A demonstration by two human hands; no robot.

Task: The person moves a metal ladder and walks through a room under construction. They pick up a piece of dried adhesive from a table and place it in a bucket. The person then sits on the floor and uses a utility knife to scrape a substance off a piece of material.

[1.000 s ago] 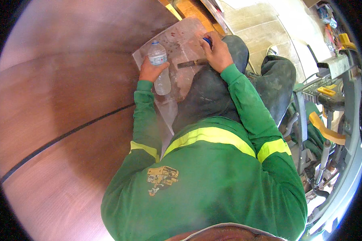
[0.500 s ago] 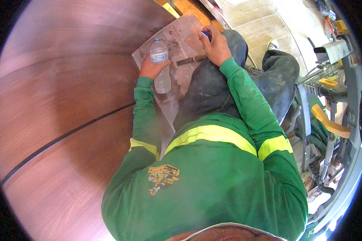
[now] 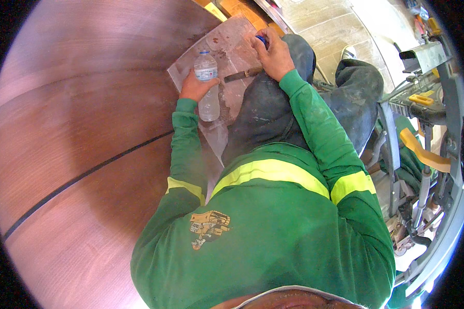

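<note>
Two hands up at the far end of your reach, both arms in green sleeves. Your left hand (image 3: 193, 87) is curled around the middle of a clear plastic water bottle (image 3: 208, 85), fingers wrapped shut on it from the left side; the bottle lies on the grey slab (image 3: 227, 41), white cap end pointing away from you, base pointing back toward your body. The left forearm runs straight along the slab's near edge, elbow bent.

Your right hand (image 3: 273, 54) is closed over a small blue object (image 3: 262, 39), knuckles up, fingers bunched; what the blue thing is cannot be told. The right wrist rests on your dark-trousered knee (image 3: 273, 108). A wood-handled tool (image 3: 245, 75) lies on the slab between the two hands, just beside the right wrist.

The slab sits on a brown wooden floor (image 3: 87, 129). A metal frame with yellow parts (image 3: 423, 98) stands to your right.
</note>
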